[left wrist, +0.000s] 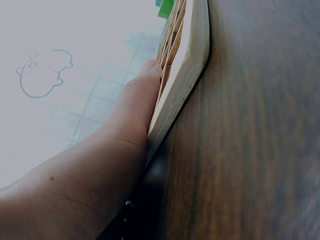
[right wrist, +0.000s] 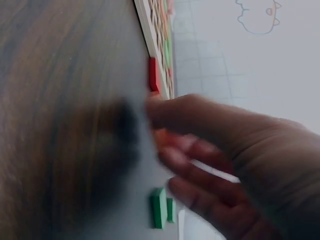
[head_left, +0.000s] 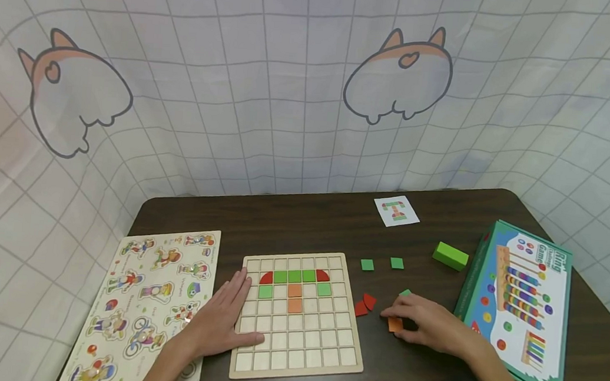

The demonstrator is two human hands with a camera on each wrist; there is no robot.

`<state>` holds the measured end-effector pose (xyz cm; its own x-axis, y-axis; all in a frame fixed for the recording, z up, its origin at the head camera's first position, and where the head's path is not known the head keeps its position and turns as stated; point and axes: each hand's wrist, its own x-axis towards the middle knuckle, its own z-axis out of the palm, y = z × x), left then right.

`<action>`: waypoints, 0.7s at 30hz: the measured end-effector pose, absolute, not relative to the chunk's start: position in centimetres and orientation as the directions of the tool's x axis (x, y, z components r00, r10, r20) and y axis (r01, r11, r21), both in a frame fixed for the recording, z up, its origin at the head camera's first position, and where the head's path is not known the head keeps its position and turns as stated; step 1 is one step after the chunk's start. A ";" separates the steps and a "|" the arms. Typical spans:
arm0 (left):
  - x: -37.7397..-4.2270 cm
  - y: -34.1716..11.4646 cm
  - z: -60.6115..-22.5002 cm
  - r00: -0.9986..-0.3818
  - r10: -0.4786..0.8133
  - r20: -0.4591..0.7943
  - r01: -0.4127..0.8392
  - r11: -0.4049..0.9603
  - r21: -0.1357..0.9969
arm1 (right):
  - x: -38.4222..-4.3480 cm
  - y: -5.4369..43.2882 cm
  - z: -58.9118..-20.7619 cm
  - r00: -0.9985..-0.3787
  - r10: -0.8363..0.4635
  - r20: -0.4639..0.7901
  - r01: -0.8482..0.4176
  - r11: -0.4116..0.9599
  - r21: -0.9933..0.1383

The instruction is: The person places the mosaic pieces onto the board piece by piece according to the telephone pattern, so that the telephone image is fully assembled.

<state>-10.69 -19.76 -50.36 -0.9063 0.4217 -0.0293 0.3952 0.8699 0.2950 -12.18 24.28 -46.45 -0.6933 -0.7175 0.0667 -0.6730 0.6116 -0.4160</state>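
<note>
A wooden grid board [head_left: 295, 374] lies in front of me, holding a row of three green squares between two red quarter-circle tiles [head_left: 267, 278]. Beneath that row sit two lighter green squares and a column of two orange squares [head_left: 294, 305]. My left hand [head_left: 222, 314] rests on the board's left edge, fingers extended and thumb over the lower cells; the left wrist view shows the thumb [left wrist: 135, 100] along the rim. Right of the board, my right hand [head_left: 425, 323] pinches an orange square tile [head_left: 395, 325] between thumb and fingers, low over the table.
Red tiles [head_left: 363, 308] and green squares [head_left: 367, 265] lie right of the board. Behind them are a pattern card [head_left: 396, 211] and a green block [head_left: 450, 256]. A game box [head_left: 520, 306] stands far right; a picture puzzle board [head_left: 149, 297] lies left.
</note>
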 end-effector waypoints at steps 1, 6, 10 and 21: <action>-10.7 -19.8 -50.4 -0.906 0.421 -0.029 0.395 0.870 0.295 | -12.2 24.0 -46.5 -0.695 -0.713 0.091 -0.675 0.604 -0.424; -10.6 -19.8 -50.5 -0.908 0.417 -0.032 0.388 0.869 0.308 | -12.2 21.7 -47.2 -0.629 -0.717 0.300 -0.754 0.470 -0.458; -10.6 -19.7 -50.5 -0.906 0.420 -0.042 0.388 0.868 0.312 | -11.8 19.0 -47.9 -0.531 -0.721 0.444 -0.826 0.325 -0.460; -10.8 -19.7 -50.5 -0.909 0.413 -0.060 0.379 0.877 0.295 | -13.1 10.6 -47.4 -0.315 -0.838 0.446 -0.947 0.243 -0.211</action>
